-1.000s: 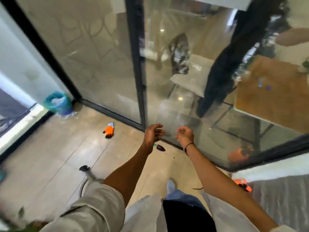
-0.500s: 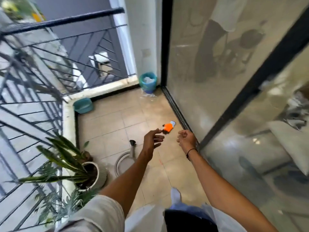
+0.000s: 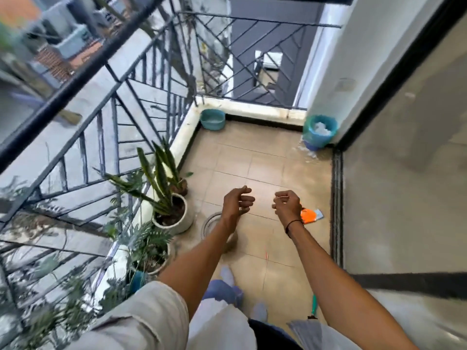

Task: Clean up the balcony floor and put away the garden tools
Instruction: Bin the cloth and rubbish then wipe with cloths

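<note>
My left hand hovers over the tiled balcony floor with its fingers loosely curled and nothing in them. Beside it, my right hand is curled into a fist, and a thin pale strand seems pinched at its fingertips. An orange glove lies on the tiles just right of that hand, partly hidden by it. A round shallow dish sits on the floor under my left wrist. Near my feet lies a teal-handled tool.
Potted plants line the metal railing on the left. A teal basin stands in the far left corner, a lined bin with white scraps in the far right one. Glass door and its track run along the right.
My view has swung left from the glass door to the railing, plants and far corners. Both hands stay raised in front, keeping much the same shape.
</note>
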